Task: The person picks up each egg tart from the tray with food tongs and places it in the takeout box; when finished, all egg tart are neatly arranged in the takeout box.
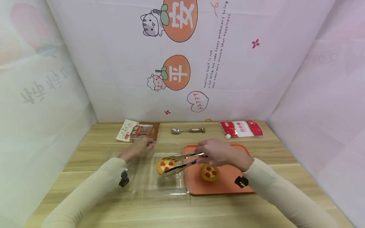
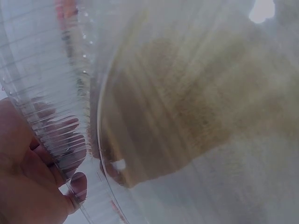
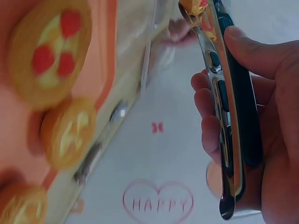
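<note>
Metal tongs with black grips are sitting in the right hand, the thumb pressing one arm and the fingers curling round the other. Their tips are bracketing a mini pizza above or inside the clear plastic container; whether it is touching the floor is not showing.

Taking that mini pizza as clock centre (head view, 12 pointing away from the person), the right hand is bearing between 2 and 3 o'clock. The left hand is lying at 10 o'clock, by the container's far side, its fingers bending loosely. The left wrist view is showing ribbed clear plastic in front of those fingers; I am unable to tell whether they are gripping it or merely resting there.

At 3 o'clock, an orange tray is adjoining the container and carrying further mini pizzas; the right wrist view is showing three.

Farther out, a spoon is lying at 1 o'clock, a red-and-white pouch at 2, its white cap pointing toward 8, and a brown-and-cream packet at 11. Behind these, a printed white wall covering is rising at 12 o'clock.
</note>
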`<state>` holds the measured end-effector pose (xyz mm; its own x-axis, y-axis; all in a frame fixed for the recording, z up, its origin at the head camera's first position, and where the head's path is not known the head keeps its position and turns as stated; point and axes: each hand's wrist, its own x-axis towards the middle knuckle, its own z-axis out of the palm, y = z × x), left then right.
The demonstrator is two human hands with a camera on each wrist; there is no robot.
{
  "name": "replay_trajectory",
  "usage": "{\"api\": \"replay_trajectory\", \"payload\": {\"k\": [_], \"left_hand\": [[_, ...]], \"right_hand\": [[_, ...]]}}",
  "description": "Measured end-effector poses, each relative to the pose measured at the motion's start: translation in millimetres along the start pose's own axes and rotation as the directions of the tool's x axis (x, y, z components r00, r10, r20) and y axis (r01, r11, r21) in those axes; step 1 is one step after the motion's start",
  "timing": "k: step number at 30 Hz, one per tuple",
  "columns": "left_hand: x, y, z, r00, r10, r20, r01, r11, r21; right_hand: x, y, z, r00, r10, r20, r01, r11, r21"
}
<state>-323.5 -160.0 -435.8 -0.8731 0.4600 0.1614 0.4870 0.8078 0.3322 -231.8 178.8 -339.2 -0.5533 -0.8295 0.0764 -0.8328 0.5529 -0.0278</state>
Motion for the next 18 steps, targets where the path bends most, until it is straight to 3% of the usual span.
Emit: {"api": "replay_trajectory", "payload": {"k": [9,18], "left_hand": [[3.0,-4.0,4.9,1.0,0.026,-0.018,-0.026,1.0,-0.006],[1.7,-4.3,4.2,1.0,0.016,-0.027,-0.016,1.0,0.003]], "right_hand": [[34.0,-16,24,0.995,-0.06,0.076,0.062,0.998,-0.02],[42.6,-19,35,0.992,-0.077,0.102,0.085,0.993,-0.076]]}}
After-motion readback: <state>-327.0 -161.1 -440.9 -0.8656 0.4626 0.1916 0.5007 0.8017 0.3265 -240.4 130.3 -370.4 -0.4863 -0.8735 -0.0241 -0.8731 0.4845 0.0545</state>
